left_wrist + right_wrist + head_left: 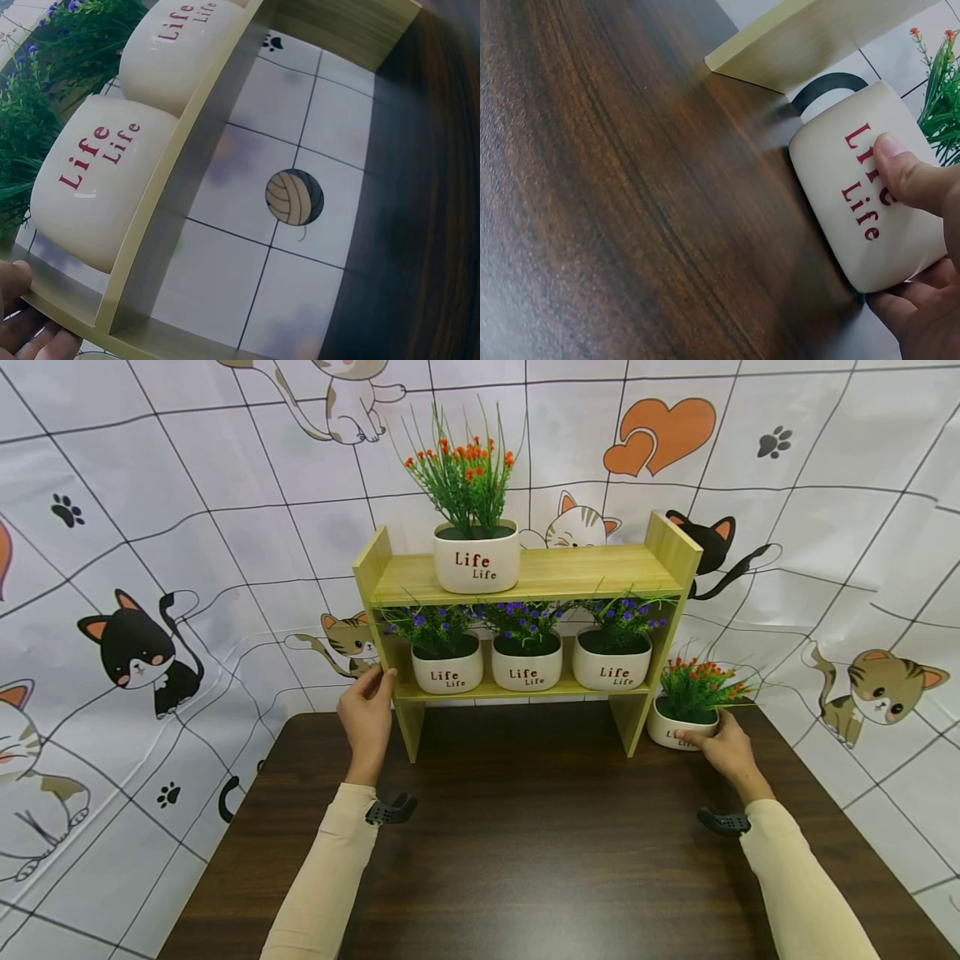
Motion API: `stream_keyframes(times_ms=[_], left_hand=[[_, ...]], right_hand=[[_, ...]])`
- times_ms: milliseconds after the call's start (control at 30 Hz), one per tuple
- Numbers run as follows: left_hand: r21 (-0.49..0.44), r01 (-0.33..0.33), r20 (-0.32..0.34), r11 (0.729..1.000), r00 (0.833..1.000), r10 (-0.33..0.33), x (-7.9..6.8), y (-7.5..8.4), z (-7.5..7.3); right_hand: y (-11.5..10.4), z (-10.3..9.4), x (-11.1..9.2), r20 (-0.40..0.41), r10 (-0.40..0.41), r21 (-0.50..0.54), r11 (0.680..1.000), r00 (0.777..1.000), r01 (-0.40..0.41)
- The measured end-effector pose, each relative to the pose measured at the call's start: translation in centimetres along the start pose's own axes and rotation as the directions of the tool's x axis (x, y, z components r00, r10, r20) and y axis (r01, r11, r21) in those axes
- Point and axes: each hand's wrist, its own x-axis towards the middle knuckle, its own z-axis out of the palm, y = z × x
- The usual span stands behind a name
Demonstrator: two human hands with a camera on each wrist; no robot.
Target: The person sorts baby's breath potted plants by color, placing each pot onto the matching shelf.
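A two-tier wooden shelf (517, 693) stands at the back of the table. My left hand (367, 714) pinches its left side panel near the lower board, thumb at the front edge and fingers behind in the left wrist view. To the right of the shelf, my right hand (726, 750) grips a white potted plant (681, 727) with red-orange flowers. The thumb (904, 169) lies over the "Life" lettering, and the fingers curl round the pot's side. The pot sits at the tabletop, beside the shelf's right leg.
Another orange-flowered potted plant (477, 560) stands on the upper board. Three purple-flowered pots, including the middle one (527, 662), line the lower board. Behind the dark wooden table (517, 835) hangs a cat-patterned white wall covering (247, 527).
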Motion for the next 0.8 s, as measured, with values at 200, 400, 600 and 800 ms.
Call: stream_keyframes(times_ms=[200,400,600,800], left_hand=[[-0.020,-0.012,0.000,1.000,1.000,0.012,0.0,-0.1,0.1],[-0.013,-0.020,-0.007,1.000,1.000,0.020,0.1,-0.1,0.1],[-0.009,-0.009,-0.004,1.000,1.000,0.009,0.1,0.0,0.1],[0.001,-0.007,-0.002,1.000,1.000,0.007,0.1,0.0,0.0]], right_hand=[[0.0,-0.2,-0.3,-0.061,-0.008,-0.022,1.000,0.998,0.006],[0.0,-0.5,-0.3,-0.115,-0.008,-0.044,0.999,0.993,0.003],[0.1,-0.7,-0.3,-0.137,-0.004,-0.067,0.998,0.991,-0.005],[-0.2,-1.0,-0.3,-0.161,0.013,-0.046,0.999,0.987,-0.020]])
